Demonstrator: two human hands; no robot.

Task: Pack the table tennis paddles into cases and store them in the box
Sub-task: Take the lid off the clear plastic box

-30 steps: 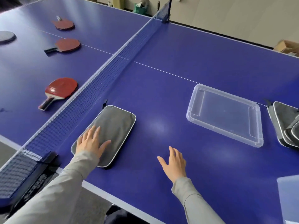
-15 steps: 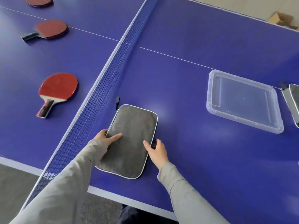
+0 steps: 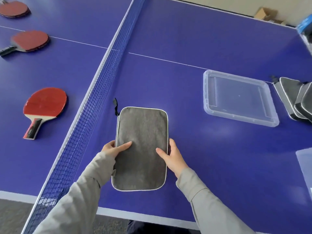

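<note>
Head view: left hand (image 3: 112,148) and right hand (image 3: 172,157) grip the grey case (image 3: 141,147) by its sides.

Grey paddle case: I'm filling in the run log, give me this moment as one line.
grey paddle case: on table, zipped | left hand: grips left edge | right hand: grips right edge | clear box: empty

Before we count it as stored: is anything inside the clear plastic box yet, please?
No, the clear plastic box shows only its bare bottom, while both hands grip the grey fabric case beside the net.
</note>
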